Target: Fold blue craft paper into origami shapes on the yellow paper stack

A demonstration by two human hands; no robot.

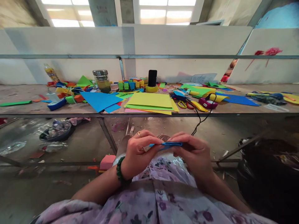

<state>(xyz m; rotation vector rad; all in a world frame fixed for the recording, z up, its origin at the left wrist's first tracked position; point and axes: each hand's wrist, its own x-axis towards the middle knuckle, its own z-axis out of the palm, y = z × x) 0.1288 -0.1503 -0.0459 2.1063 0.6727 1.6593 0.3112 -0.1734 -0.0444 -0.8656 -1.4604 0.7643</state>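
Observation:
Above my lap, both hands pinch a small folded piece of blue foam sheet or paper; which material it is I cannot tell. My left hand, with a ring and a green bead bracelet, grips its left end between thumb and fingers. At the other end, my right hand is closed on it with the thumb below. The fingers cover part of the folds. Beyond the hands, on the table's front edge, lies a stack of yellow and green sheets, with blue sheets to its left.
The long table holds a glass jar, a phone on a yellow stand, scissors, a purple device with a hanging black cord, and colourful scraps. Below are a basin of plastic bottles and a black bag at right.

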